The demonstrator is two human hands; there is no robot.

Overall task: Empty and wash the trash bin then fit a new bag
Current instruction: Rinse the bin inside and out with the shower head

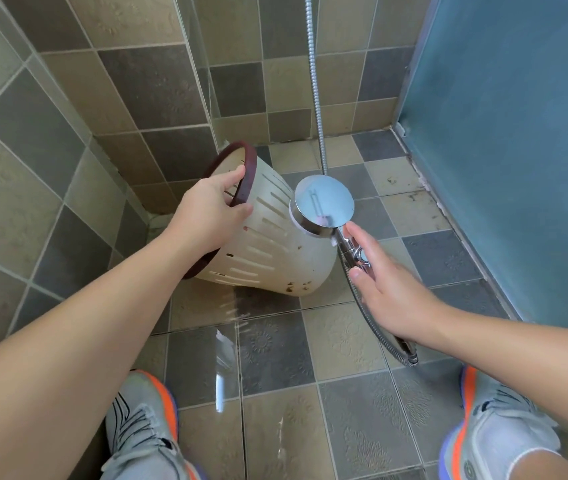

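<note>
Item: slotted trash bin [268, 237], cream plastic, dark red rim ring [242, 183]. Location: shower corner, tipped on its side above the tiled floor [345, 341], base toward the right, mouth toward the left wall. No bag is seen inside. Brown stains are noted near the base.

Left hand [211, 213]: closed on the rim, fingers hooked inside the mouth, thumb pressed on the outer wall. The bin is carried by this grip alone, as far as can be told.

Right hand [390, 292]: wrapped loosely round the chrome handle of the shower head [324, 204], forefinger extended along the stem, thumb near the button. The head's face is turned down against the bin's base end. Its hose [317, 98] is run up the wall, with a second loop beneath the wrist.

Floor: wet film and puddle in front of the shoes [144, 427].

Hazards, judged:
- Spray may be thrown through the side slots onto shoes and legs, the wall being perforated.
- The wet rim may be lost from the one-handed grip, and the bin dropped.
- Footing may be lost on the wet tiles.
- The loose hold on the handle may let the head twist under hose pull.
- Stains may be left if only the base is rinsed.
</note>
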